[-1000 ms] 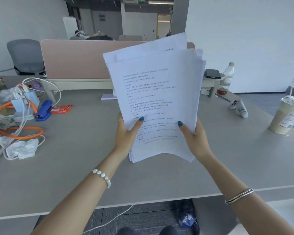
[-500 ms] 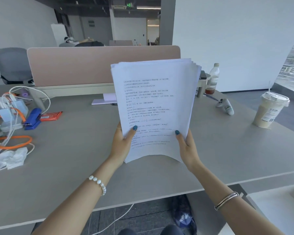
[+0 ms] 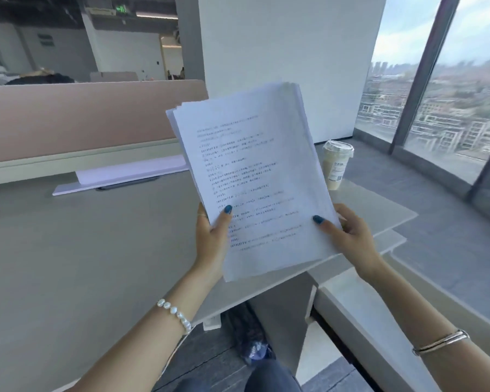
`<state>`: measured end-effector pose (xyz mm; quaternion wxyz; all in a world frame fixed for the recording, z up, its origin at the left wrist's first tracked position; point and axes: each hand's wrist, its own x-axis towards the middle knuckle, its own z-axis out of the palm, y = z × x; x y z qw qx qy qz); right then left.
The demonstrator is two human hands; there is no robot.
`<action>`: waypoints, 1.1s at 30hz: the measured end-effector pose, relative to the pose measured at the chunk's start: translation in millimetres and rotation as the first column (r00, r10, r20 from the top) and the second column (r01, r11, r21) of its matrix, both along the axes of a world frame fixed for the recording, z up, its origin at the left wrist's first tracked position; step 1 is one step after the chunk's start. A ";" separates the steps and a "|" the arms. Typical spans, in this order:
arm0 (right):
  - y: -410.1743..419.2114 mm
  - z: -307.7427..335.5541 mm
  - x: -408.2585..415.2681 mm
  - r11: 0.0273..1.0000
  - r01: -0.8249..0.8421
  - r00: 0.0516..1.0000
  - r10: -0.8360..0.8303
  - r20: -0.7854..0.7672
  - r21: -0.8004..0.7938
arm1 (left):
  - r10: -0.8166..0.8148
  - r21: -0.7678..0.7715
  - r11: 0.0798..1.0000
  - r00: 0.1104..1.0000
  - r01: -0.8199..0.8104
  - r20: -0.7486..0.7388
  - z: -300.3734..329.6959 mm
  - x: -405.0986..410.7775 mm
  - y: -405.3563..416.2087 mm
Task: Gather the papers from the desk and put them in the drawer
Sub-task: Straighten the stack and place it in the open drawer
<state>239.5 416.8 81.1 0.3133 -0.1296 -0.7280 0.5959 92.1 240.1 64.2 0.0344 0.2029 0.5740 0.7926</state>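
Note:
A squared stack of white printed papers [image 3: 255, 171] is held upright in the air above the right end of the grey desk [image 3: 82, 250]. My left hand [image 3: 212, 239] grips its lower left edge, thumb on the front sheet. My right hand [image 3: 348, 236] grips the lower right corner, thumb on the front sheet too. The stack leans slightly to the left. A white cabinet [image 3: 359, 315] stands low to the right of the desk; I cannot see an open drawer in it.
A lidded iced drink cup [image 3: 335, 165] stands on the desk's right end behind the papers. A pale lilac flat object [image 3: 119, 176] lies by the pink divider [image 3: 82, 120]. Windows run along the right. A dark bag [image 3: 252, 335] sits under the desk.
The view has swung to the right, so the cables and stapler on the left are out of view. The papers, still in both hands, have moved right toward the desk's end.

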 end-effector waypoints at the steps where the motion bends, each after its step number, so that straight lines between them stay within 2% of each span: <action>1: 9.0 -1.5 15.7 0.999 0.017 1.000 -0.018 -0.011 -0.046 | -0.025 0.030 0.999 0.999 0.024 0.023 1.8 12.1 13.4; 5: 34.3 -15.7 72.7 0.937 0.007 0.988 -0.061 -0.144 -0.349 | -0.154 0.099 0.985 0.979 0.142 0.135 2.9 58.8 66.2; 9: 45.6 -33.6 112.7 0.902 0.063 0.980 -0.136 -0.143 -0.427 | -0.280 0.100 0.959 0.939 0.265 0.198 -6.5 99.8 112.1; 12: 55.8 -42.0 136.9 0.830 0.156 0.943 -0.287 -0.170 -0.535 | -0.346 0.072 0.938 0.914 0.338 0.212 -13.6 131.6 136.4; 17: 71.1 -52.1 175.3 0.795 0.305 0.875 -0.451 -0.175 -0.525 | -0.456 -0.007 0.885 0.870 0.465 0.190 -22.8 171.2 155.7; 23: 95.4 -61.9 213.3 0.758 0.374 0.860 -0.499 -0.107 -0.534 | -0.520 -0.139 0.822 0.828 0.552 0.211 -32.0 152.3 175.8; 26: 108.7 -67.6 235.0 0.737 0.399 0.869 -0.494 -0.030 -0.546 | -0.496 -0.198 0.835 0.858 0.514 0.134 -26.5 124.2 185.5; 30: 125.9 -75.7 271.8 0.700 0.413 0.883 -0.463 0.070 -0.582 | -0.474 -0.460 0.795 0.878 0.396 -0.065 -25.6 71.3 202.8; 33: 133.4 -78.3 298.8 0.688 0.453 0.882 -0.438 0.174 -0.566 | -0.516 -0.696 0.682 0.823 0.225 -0.240 -33.7 38.5 225.0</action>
